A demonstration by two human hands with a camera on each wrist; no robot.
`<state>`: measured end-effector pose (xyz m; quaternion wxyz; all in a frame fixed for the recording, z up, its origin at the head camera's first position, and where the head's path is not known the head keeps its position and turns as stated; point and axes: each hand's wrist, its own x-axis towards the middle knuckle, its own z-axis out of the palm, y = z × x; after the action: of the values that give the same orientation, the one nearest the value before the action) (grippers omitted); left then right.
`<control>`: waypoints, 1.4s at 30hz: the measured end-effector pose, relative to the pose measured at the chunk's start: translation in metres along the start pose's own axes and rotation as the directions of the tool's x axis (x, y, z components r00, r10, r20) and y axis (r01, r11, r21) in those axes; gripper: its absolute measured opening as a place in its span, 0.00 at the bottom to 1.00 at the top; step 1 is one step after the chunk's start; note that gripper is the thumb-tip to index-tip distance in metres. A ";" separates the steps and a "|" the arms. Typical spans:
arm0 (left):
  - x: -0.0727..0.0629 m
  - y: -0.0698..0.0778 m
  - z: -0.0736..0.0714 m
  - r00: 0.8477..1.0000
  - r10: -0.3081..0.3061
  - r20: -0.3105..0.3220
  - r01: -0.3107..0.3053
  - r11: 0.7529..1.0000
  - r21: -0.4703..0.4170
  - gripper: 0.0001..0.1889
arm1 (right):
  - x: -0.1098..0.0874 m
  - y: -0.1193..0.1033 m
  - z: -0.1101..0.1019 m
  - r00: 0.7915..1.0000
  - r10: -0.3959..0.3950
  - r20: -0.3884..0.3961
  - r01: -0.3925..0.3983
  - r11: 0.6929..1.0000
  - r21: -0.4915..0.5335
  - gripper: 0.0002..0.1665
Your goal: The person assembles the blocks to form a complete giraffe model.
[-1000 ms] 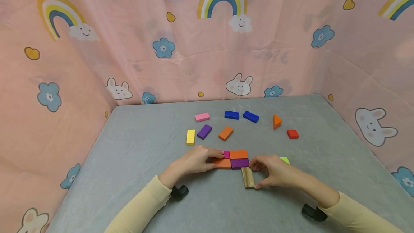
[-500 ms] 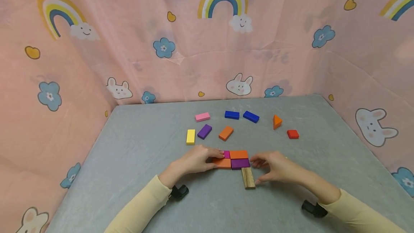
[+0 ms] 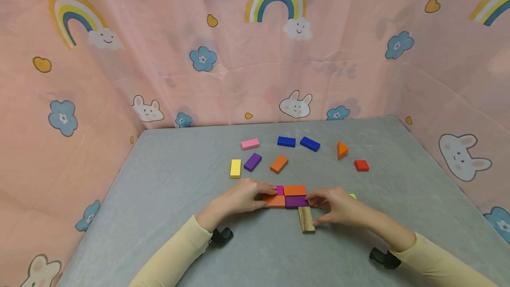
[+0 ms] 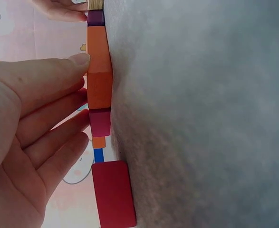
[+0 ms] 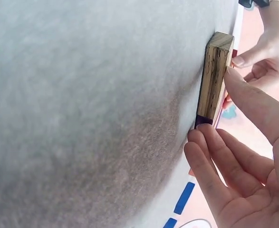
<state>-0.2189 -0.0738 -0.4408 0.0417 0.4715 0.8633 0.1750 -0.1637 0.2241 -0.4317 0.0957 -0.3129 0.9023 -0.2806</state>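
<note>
In the head view, an orange block and a magenta block lie behind a second orange block and a purple block, packed together. My left hand rests on their left end, its thumb at the front orange block and a fingertip at the magenta one. A brown wood-grain block extends toward me from the purple block's right end. My right hand has its fingertips at the purple block's end and its thumb beside the wood-grain block. The left wrist view shows a red block low down.
Farther back on the grey table lie pink, yellow, purple and orange blocks, two blue blocks, an orange triangle and a red block. A green block is partly hidden behind my right hand.
My right hand moved slightly right, off the wood-grain block, then came back left to the purple block's end. My left hand has stayed in place.
</note>
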 end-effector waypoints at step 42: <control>0.001 -0.002 0.001 1.000 -0.011 0.008 0.011 0.999 -0.033 0.20 | 0.030 0.006 0.003 0.995 -0.074 0.060 0.081 0.990 -0.114 0.40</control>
<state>-0.2213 -0.0737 -0.4424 0.0538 0.4667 0.8627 0.1874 -0.1891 0.2077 -0.4377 0.0912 -0.3605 0.9013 -0.2222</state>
